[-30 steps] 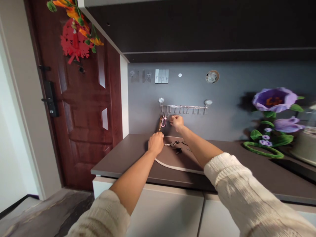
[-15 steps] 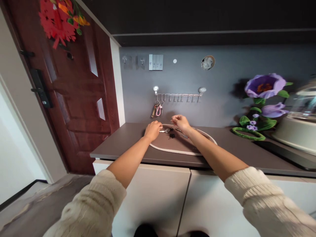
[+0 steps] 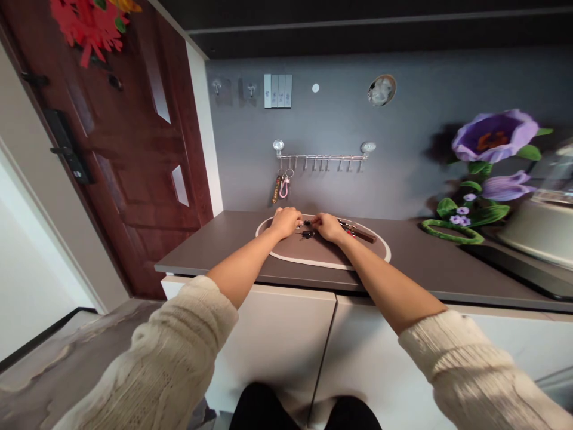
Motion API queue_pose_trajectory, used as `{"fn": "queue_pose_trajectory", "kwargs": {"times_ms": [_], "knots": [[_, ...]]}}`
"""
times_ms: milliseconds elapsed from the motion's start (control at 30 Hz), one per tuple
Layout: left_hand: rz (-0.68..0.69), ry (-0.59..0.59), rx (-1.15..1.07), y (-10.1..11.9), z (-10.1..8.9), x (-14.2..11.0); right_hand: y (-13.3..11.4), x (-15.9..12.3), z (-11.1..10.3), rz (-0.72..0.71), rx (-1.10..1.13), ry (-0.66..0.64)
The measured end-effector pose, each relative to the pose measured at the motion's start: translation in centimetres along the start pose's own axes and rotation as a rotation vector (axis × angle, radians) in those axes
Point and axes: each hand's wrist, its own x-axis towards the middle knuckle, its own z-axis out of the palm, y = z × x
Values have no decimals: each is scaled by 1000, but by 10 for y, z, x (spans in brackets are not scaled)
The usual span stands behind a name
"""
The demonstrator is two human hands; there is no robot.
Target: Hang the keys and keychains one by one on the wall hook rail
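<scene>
Both hands are low over an oval brown mat point(image 3: 304, 258) with a pale rim. My left hand point(image 3: 286, 222) is closed, its fingertips pinching at some small silver and dark keys point(image 3: 306, 223). From the other side my right hand point(image 3: 328, 227) reaches the same keys with fingers pressed together; what lies in its pinch is hidden. Just in front, a dark bunch of keys point(image 3: 307, 235) rests on the mat. Right of my right hand lie a brown strip-shaped item point(image 3: 364, 235) and small things with red on them point(image 3: 350, 233).
A clear hook rail point(image 3: 322, 157) on the grey wall carries pink and dark key fobs point(image 3: 283, 187) at its left end. Purple fabric flowers point(image 3: 495, 137), a black flat tray point(image 3: 519, 275) and a white domed appliance point(image 3: 541, 221) stand right. A dark red door point(image 3: 129, 161) is left.
My right hand has come down from above the mat to the keys beside my left hand. The brown strip and red-marked things now show beyond it. The view has tilted down slightly.
</scene>
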Motion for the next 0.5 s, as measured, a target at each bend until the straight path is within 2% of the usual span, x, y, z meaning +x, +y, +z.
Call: {"fn": "queue_pose_trajectory", "kwargs": {"times_ms": [300,500], "knots": [[-9,-26,26,0,13,4,-4,5,5,-28,-96,-4],[27,-19,55,-1,14,3,-6,6,5,-23,-101,-15]]}}
